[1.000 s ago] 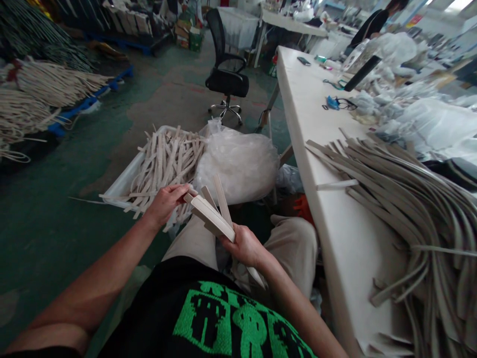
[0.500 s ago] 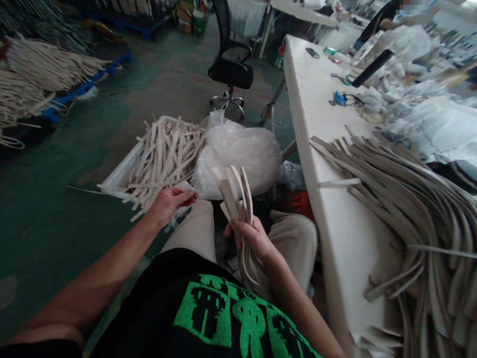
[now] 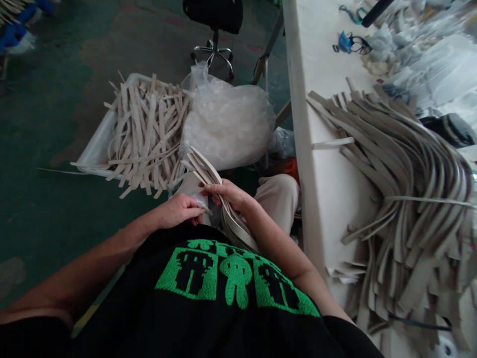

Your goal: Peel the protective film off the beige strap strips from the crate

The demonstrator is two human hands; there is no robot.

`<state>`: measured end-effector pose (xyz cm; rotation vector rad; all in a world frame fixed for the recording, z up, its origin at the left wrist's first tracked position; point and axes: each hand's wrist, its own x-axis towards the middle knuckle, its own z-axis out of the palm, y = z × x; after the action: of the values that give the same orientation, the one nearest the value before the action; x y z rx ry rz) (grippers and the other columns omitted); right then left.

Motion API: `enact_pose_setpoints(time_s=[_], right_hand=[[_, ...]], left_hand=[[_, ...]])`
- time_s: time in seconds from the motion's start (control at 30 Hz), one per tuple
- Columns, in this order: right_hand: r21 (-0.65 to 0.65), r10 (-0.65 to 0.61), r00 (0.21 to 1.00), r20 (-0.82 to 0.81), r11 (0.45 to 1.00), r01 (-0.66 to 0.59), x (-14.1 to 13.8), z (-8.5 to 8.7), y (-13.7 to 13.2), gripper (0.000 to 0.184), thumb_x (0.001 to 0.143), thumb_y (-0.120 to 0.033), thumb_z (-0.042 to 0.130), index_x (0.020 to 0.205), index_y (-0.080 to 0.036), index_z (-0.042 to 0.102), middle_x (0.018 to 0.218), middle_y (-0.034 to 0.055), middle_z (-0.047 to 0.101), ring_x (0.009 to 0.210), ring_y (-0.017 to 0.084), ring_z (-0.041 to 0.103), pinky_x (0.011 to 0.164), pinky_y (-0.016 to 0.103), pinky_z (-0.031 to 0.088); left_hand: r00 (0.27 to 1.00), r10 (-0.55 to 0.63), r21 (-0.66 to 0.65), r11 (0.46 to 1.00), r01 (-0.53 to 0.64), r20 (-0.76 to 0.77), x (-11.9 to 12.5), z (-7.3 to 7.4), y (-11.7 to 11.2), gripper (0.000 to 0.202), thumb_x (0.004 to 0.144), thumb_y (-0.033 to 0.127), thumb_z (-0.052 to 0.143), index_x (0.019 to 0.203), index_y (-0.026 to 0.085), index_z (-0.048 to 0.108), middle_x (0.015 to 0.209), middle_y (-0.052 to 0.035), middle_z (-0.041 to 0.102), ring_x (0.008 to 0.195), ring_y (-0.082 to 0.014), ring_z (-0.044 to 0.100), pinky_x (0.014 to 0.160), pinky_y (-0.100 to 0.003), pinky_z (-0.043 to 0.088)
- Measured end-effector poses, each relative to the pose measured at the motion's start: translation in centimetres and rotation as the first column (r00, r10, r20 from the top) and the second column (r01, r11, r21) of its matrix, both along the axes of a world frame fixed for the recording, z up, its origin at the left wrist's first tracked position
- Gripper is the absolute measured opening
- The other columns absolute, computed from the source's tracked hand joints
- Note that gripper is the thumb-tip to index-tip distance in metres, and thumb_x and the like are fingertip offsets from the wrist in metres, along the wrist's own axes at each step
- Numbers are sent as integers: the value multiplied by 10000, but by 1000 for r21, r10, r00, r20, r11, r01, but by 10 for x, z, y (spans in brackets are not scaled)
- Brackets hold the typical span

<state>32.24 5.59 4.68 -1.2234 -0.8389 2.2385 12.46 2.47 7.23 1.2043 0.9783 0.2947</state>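
Observation:
My right hand (image 3: 227, 194) is wrapped around a bundle of flat beige strips (image 3: 204, 168). Their cut ends point up and to the left, while the lower lengths curve down over my lap. Close by on the left, my left hand (image 3: 184, 209) is closed, thumb against fingers, on a thin clear plastic bag (image 3: 203, 201) that lies over my thigh. Its far fingers are partly hidden. In front of my knees stands a white tub (image 3: 99, 136) heaped with loose beige strips (image 3: 147, 129).
A big clear plastic sack (image 3: 229, 124) sits beside the tub. To my right, a white table (image 3: 316, 199) carries a large tied pile of beige strips (image 3: 413, 169), a blue tool (image 3: 346, 42) and crumpled plastic (image 3: 436, 74). Beyond the sack is a black swivel chair (image 3: 216, 15).
My view has tilted down. Both hands have drawn nearer to my body and to each other; the bundle in my right hand now leans left rather than standing upright.

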Motion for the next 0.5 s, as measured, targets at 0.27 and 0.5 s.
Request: enact_pose_setpoints(time_s=[0.27, 0.5], right_hand=[[178, -175, 982, 65, 971, 161, -7, 14, 0, 233, 648, -149, 754, 850, -146, 637, 556, -51, 648, 390, 75, 461, 366, 175, 395], [299, -189, 971, 145, 944, 139, -10, 19, -4, 212, 654, -159, 694, 843, -158, 599, 597, -68, 616, 436, 81, 492, 394, 183, 427]], left_hand=[[994, -66, -71, 996, 60, -88, 2, -11, -15, 257, 790, 417, 680, 682, 204, 778, 704, -63, 756, 658, -200, 664, 672, -296, 516], [987, 136, -5, 991, -137, -90, -3, -10, 5, 329, 706, 452, 779, 904, 192, 815, 907, -64, 791, 875, -261, 702, 884, -383, 527]])
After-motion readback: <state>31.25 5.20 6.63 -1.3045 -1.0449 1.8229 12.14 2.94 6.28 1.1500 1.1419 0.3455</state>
